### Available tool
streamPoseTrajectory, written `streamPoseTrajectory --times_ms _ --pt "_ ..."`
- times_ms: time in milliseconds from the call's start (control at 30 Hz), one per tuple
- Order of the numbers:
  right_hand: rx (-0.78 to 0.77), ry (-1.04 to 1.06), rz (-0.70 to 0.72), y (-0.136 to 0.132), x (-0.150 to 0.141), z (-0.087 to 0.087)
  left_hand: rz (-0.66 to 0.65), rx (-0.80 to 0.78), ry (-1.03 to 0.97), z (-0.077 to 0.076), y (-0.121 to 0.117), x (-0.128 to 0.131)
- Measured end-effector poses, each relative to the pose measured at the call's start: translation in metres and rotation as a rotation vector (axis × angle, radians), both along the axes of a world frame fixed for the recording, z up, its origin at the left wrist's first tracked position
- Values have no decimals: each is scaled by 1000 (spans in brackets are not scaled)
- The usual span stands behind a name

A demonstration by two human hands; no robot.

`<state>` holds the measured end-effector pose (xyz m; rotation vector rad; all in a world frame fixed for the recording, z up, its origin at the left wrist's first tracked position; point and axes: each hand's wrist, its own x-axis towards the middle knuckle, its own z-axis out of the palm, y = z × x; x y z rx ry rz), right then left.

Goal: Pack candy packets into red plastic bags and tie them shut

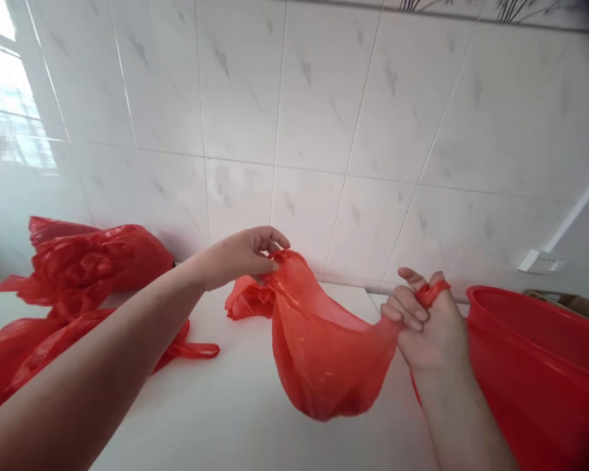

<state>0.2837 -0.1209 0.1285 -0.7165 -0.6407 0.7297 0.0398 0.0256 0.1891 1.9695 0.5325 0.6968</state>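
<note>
A red plastic bag (324, 353) hangs stretched between my two hands above the white counter (235, 405). My left hand (240, 255) pinches one top edge of the bag with thumb and fingers. My right hand (429, 324) is closed on the other handle, which loops around a finger. The bag's belly sags low, just over the counter.
A heap of more red plastic bags (78, 268) lies at the left on the counter. A large red basin (544, 366) stands at the right. A white tiled wall (324, 131) rises behind, with a window (4, 98) at the far left and a wall socket (540, 261).
</note>
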Motion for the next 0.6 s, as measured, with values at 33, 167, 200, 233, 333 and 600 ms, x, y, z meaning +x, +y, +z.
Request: streamPoseTrajectory --times_ms 33,167,200,233,333,600 --pt "16 -16 -25 -1 -1 -1 66 59 24 -1 2 -2" --pt "50 -142 -3 -1 -3 -4 176 232 61 3 3 -10" --pt "37 -192 35 0 -6 -5 158 239 54 5 0 -10" --pt "15 -244 72 1 -10 -6 133 232 39 8 -3 -9" --pt "-72 -416 163 3 -25 -12 40 161 -37 11 -15 4" --pt "-166 -691 423 19 -45 -29 -281 71 -224 -15 -49 71"
